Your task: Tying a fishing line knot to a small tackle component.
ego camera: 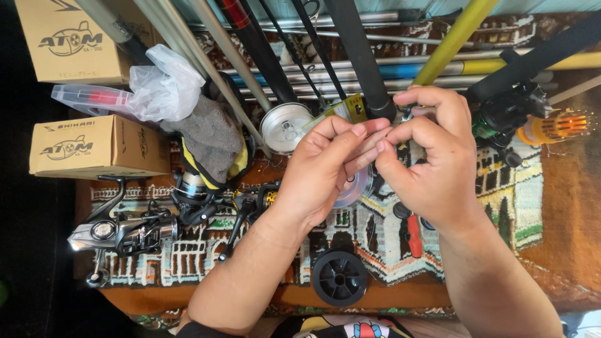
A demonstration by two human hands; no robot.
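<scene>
Rug: a woven rug [563,206] with little houses, brown and orange.
Left of the rug: dark floor [25,250].
Light: bright.

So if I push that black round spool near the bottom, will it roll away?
Probably not: the black spool lies flat on its side on the patterned rug, so it would likely slide instead. Stood on its rim, it might roll. It looks like hollow plastic, so probably light.

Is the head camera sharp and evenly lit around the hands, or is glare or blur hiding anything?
Head view: left hand and right hand are sharp and brightly lit; glare on the silver reel; the far left edge falls into deep shadow; whatever the fingertips pinch is too fine to resolve.
</scene>
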